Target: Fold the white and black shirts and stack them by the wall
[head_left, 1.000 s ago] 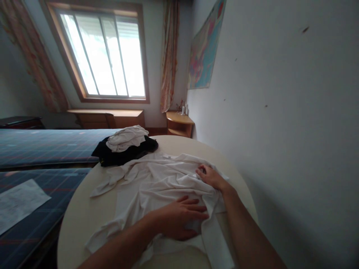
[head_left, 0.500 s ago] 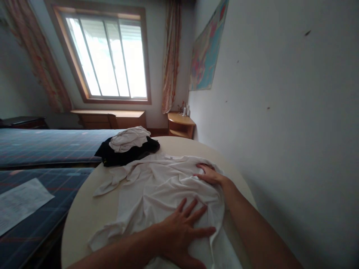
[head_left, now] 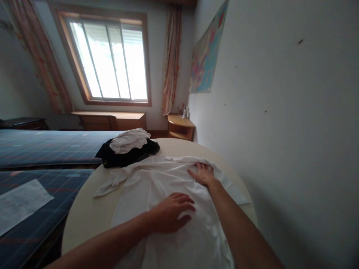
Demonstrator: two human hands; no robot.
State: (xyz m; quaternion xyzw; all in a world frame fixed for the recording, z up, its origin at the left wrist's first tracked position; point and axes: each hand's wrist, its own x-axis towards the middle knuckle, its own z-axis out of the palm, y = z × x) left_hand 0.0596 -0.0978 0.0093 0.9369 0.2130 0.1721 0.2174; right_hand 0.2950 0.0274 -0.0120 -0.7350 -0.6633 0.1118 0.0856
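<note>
head view: the white garment [head_left: 151,186] lies beneath both hands, smoother than a second ago, its sleeve [head_left: 235,192] now stretched out right of the right hand [head_left: 204,175]. that hand is open, spread on the cloth; the left hand [head_left: 171,213] curves loosely, gripping nothing. i'd judge the flattening well along, though folds remain left of the right hand.

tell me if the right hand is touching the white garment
Touching: the head view shows the right hand spread palm-down on the white garment, with no gap visible.
</note>
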